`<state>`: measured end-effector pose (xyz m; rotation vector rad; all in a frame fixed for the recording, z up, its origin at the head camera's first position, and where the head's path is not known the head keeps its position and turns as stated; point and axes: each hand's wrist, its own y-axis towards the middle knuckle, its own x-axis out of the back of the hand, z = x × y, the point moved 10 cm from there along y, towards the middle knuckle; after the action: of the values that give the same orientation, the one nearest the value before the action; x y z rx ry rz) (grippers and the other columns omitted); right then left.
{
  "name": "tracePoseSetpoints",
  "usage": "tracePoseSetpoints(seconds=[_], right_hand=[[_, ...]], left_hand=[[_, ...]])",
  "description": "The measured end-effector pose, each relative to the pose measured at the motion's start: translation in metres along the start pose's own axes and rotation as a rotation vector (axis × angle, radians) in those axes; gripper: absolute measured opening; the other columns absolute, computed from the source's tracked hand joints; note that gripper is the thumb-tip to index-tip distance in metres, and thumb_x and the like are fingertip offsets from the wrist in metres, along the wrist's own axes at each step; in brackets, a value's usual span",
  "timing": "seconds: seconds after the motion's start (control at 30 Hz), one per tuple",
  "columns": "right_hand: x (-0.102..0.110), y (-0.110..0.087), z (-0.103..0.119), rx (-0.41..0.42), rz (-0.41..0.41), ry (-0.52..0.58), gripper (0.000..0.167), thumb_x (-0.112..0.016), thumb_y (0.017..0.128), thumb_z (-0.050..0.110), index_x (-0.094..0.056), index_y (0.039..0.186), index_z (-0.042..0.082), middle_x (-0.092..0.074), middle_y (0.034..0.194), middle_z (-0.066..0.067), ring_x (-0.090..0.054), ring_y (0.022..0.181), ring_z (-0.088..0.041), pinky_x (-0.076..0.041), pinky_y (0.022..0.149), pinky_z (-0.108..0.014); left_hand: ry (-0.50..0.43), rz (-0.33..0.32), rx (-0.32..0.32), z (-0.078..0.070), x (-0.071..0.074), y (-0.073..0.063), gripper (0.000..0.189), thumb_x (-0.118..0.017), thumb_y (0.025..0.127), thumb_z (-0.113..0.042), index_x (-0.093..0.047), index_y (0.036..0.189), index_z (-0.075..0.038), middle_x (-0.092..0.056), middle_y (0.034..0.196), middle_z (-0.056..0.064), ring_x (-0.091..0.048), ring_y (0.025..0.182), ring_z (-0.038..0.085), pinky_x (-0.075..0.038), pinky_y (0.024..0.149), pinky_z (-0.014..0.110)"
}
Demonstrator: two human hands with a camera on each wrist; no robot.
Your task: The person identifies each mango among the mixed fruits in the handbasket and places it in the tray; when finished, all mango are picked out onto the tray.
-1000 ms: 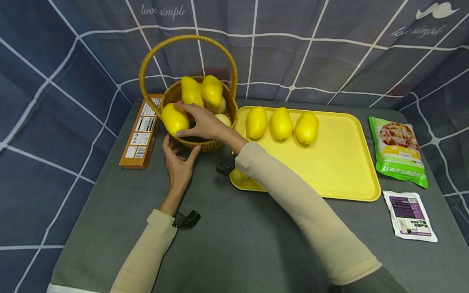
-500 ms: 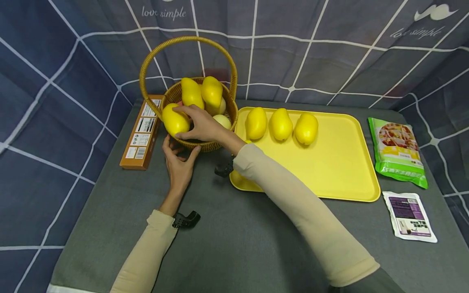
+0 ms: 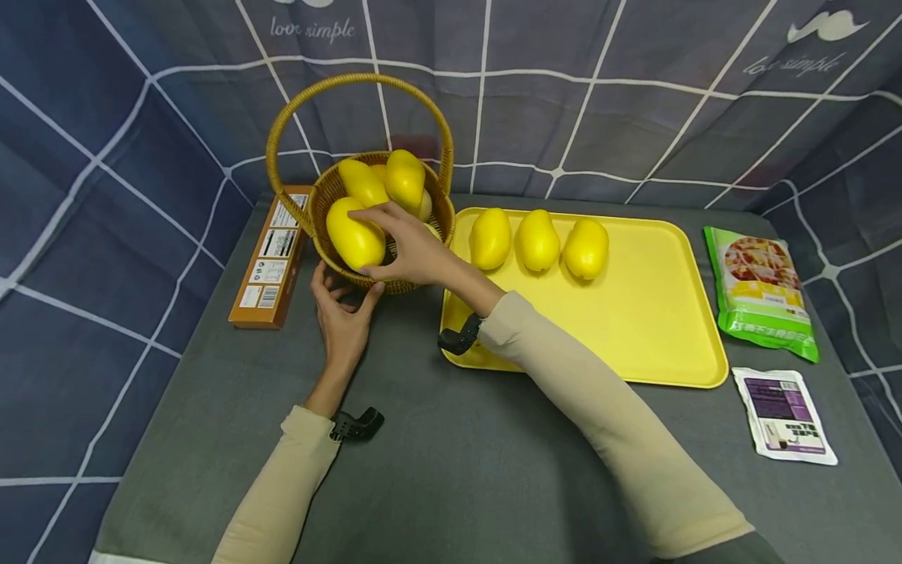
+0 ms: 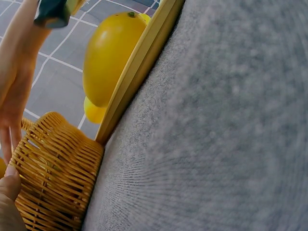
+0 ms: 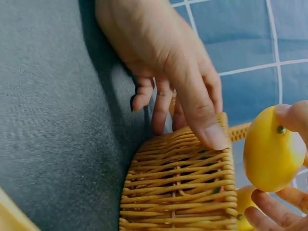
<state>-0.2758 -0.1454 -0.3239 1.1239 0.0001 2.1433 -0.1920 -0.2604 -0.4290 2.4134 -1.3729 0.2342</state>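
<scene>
My right hand (image 3: 418, 249) holds a yellow mango (image 3: 355, 235) between thumb and fingers at the left front of the wicker basket (image 3: 445, 227). In the right wrist view, this held mango (image 5: 269, 154) shows above the basket rim. My left hand (image 3: 343, 325) rests against the basket's front, its thumb touching the woven wall (image 5: 183, 183) near the rim and its fingers spread along the outside. Behind the held fruit, two more mangoes, one leaning left (image 3: 362, 182) and one upright (image 3: 405, 180), lie among paler round pieces, partly hidden.
Right of the basket lies a yellow tray (image 3: 634, 313) with three mangoes (image 3: 539, 241) in a row along its back left. A long orange-brown box (image 3: 271, 266) stands left of the basket. A green food bag (image 3: 761, 290) and a white-purple pouch (image 3: 784, 415) lie far right.
My right hand has moved the mango rightward, further inside the basket rim. The mango behind it has tipped to the left. My left hand stays in place at the basket.
</scene>
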Motion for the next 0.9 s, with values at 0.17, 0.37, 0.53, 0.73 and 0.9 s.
tracePoseSetpoints(seconds=[0.17, 0.37, 0.53, 0.73, 0.9], right_hand=[[0.014, -0.02, 0.007, 0.033, -0.047, 0.018, 0.075, -0.079, 0.08, 0.036, -0.048, 0.145, 0.014, -0.046, 0.141, -0.008, -0.046, 0.127, -0.018, -0.042, 0.103, -0.03], [0.035, -0.048, 0.008, 0.028, -0.122, 0.013, 0.074, -0.082, 0.078, 0.033, -0.051, 0.142, 0.013, -0.046, 0.139, -0.009, -0.047, 0.126, -0.019, -0.044, 0.102, -0.029], [0.052, -0.074, 0.0, -0.005, -0.166, 0.009, 0.074, -0.082, 0.078, 0.033, -0.051, 0.143, 0.015, -0.046, 0.139, -0.01, -0.05, 0.124, -0.02, -0.044, 0.103, -0.032], [0.069, -0.102, -0.012, -0.065, -0.211, -0.015, 0.074, -0.083, 0.077, 0.032, -0.052, 0.142, 0.018, -0.047, 0.137, -0.009, -0.051, 0.12, -0.021, -0.045, 0.101, -0.035], [0.082, -0.121, -0.018, -0.102, -0.249, -0.024, 0.074, -0.084, 0.075, 0.032, -0.053, 0.141, 0.018, -0.046, 0.139, -0.009, -0.052, 0.119, -0.021, -0.047, 0.097, -0.035]], left_hand=[[0.005, -0.008, 0.001, 0.001, 0.001, -0.001, 0.091, -0.076, 0.085, -0.042, -0.019, 0.154, -0.026, -0.042, 0.144, 0.011, -0.052, 0.114, 0.025, -0.042, 0.078, 0.03], [-0.005, -0.011, -0.017, -0.001, 0.0, -0.001, 0.09, -0.076, 0.085, -0.039, -0.02, 0.154, -0.025, -0.042, 0.144, 0.011, -0.053, 0.114, 0.025, -0.042, 0.078, 0.028], [-0.028, -0.007, -0.013, 0.0, -0.001, -0.002, 0.09, -0.077, 0.085, -0.033, -0.019, 0.154, -0.025, -0.041, 0.145, 0.011, -0.053, 0.116, 0.028, -0.041, 0.077, 0.03], [-0.051, -0.01, -0.011, -0.002, 0.0, -0.002, 0.091, -0.078, 0.086, -0.025, -0.018, 0.155, -0.02, -0.039, 0.146, 0.017, -0.052, 0.117, 0.036, -0.04, 0.078, 0.041], [-0.068, -0.001, -0.02, -0.025, 0.001, -0.007, 0.089, -0.075, 0.087, -0.017, -0.018, 0.154, -0.007, -0.039, 0.144, 0.025, -0.05, 0.118, 0.044, -0.04, 0.081, 0.05]])
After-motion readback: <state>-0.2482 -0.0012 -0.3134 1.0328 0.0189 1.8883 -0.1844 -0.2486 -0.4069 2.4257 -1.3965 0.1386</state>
